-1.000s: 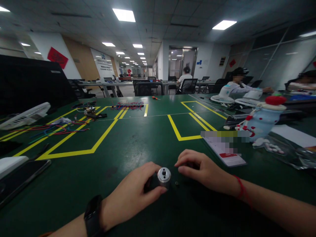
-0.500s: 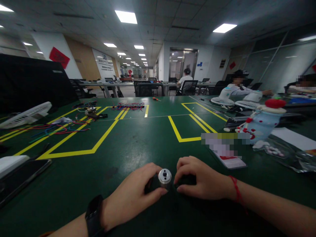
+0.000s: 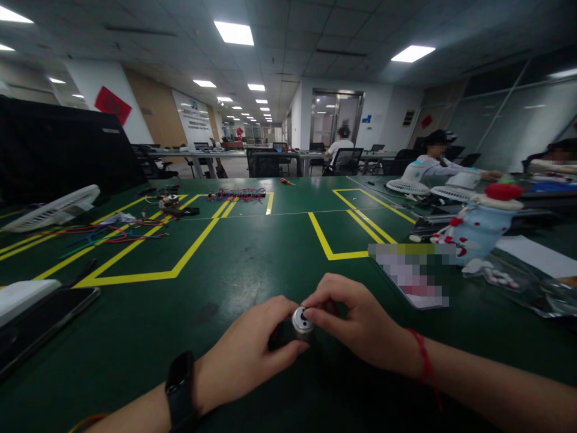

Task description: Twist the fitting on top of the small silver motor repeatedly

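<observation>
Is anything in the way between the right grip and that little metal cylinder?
Nothing visible: the right grip has its fingertips at the top of the cylinder; the left grip holds its side. Whether those fingertips pinch something small is hidden.

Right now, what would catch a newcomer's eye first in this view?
Likely the silver metal cylinder, low and central, held by the left hand with the right hand pinched at its top. Next, the red-topped pale blue container at the right, then yellow tape on the green table.

Green table (image 3: 243,258), yellow tape outlines (image 3: 196,247); on it: orange screwdriver (image 3: 286,181), wire bundle (image 3: 238,193), black flat device (image 3: 45,320), pale-blue cup (image 3: 482,231).
</observation>
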Available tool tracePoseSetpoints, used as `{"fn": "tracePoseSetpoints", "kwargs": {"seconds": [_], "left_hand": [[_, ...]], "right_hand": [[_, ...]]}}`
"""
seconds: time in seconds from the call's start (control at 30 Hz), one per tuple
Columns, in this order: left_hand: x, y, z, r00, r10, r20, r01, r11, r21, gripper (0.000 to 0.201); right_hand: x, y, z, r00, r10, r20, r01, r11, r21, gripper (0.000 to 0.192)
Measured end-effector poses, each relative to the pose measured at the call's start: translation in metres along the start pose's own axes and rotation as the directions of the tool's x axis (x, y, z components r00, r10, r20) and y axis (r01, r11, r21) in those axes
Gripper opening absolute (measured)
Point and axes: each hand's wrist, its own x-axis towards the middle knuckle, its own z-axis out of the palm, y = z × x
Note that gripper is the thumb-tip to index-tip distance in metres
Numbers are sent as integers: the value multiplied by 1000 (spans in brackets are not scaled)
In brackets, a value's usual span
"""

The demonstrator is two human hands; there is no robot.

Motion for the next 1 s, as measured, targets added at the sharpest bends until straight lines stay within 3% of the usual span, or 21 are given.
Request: {"fn": "tracePoseSetpoints", "kwargs": {"seconds": [0.1,0.23,0.3,0.37,0.43,0.57,0.73,0.87,0.93,1.0], "left_hand": [[0,0,1,1000,2,-3,-2,1000,7,14],[0,-1,1,1000,7,1,-7,1000,19,13],[0,-1,0,1000,12,-1,-12,1000,6,14],[-1,0,-1,1000,14,-4,-14,1000,-6,15],[-1,2,-2,1000,11,-3,-11,1000,-13,15],[-1,2,-3,1000,-1,1,1,1000,-23,16],[0,2,-3,1000,9,0,-9,1000,-25,16],[-1,3,-3,1000,5,-2,-5,1000,-26,18],[-1,3,-3,1000,2,-3,-2,1000,-22,16],[-1,3,-2,1000,-5,-8,5,1000,-17,15]], "right_hand": [[0,0,-1,1000,-9,-15,9,1000,-4,14],[0,-2,-3,995,7,98,-4,1000,-28,12],[-1,-2,-6,997,41,71,-43,999,31,17],[-1,4,-10,990,136,-22,-132,982,139,27],[-2,14,-15,955,277,-104,-246,939,240,34],[-1,39,-24,903,425,-66,-390,874,290,33],[-2,46,-24,918,397,-5,-379,880,287,29],[-4,43,-21,933,359,35,-360,921,150,21],[-5,41,-20,962,263,75,-263,965,-20,18],[-5,36,-18,988,98,120,-76,982,-176,19]]}}
